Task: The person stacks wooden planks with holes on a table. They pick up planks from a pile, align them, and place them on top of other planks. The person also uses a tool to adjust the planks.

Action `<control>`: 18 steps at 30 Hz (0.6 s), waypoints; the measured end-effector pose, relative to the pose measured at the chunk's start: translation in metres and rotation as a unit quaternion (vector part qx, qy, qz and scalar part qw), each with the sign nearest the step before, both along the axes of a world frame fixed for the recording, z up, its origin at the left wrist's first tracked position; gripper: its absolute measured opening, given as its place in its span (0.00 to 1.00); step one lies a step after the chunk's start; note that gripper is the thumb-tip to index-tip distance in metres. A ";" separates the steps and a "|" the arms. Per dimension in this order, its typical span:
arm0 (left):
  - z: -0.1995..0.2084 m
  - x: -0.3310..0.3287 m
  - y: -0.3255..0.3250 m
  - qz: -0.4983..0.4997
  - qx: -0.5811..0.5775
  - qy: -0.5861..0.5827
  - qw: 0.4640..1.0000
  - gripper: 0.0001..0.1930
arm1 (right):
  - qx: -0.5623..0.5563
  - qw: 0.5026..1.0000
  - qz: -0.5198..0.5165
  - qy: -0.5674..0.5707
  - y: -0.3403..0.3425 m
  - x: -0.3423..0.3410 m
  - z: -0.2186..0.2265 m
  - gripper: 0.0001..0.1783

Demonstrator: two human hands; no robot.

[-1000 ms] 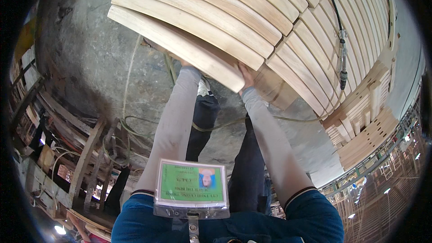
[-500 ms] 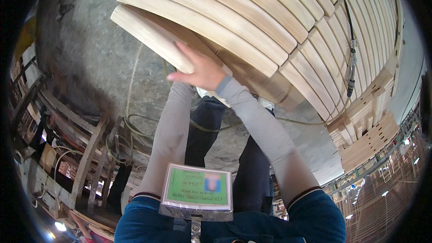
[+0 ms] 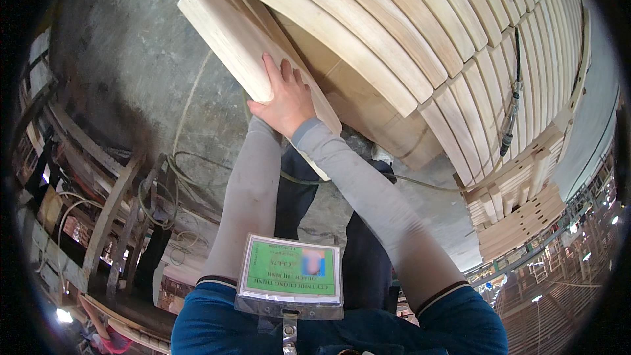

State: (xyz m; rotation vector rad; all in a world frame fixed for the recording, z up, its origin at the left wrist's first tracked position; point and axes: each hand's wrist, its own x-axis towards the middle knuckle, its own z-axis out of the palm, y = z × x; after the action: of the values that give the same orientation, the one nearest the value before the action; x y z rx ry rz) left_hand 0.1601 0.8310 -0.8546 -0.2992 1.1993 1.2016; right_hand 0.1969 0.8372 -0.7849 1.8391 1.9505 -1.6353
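Pale wooden slats, seemingly two side by side, are held tilted at an angle in front of me, apart from the stack. My right hand lies across them, fingers over the upper faces and thumb at the near edge. Beneath the near edge my left forearm ends, and the left hand is hidden behind the wood, so its fingers do not show. Just beyond is a stack of similar curved-looking slats, laid in rows, with a brown cardboard sheet under its near side.
A thin hose crosses the floor past my legs. A dark air-tool-like fitting on a hose lies over the slats at right. Wooden frames stand at left. Drilled wooden rails sit at lower right.
The held wood has swung steeper and away from the stack, with more of its upper faces showing. My right hand has moved slightly left, its fingers now spread over the wood.
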 end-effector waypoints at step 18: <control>0.421 0.049 -0.091 0.095 0.155 0.340 0.923 0.21 | -0.118 0.845 -0.029 0.520 0.075 0.137 0.388 0.46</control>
State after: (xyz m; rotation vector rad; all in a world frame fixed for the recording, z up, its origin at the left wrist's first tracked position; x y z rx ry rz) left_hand 0.2093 0.7403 -0.4340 0.2767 1.5611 1.7188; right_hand 0.3341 0.9121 -0.3973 0.9255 1.7098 -3.1307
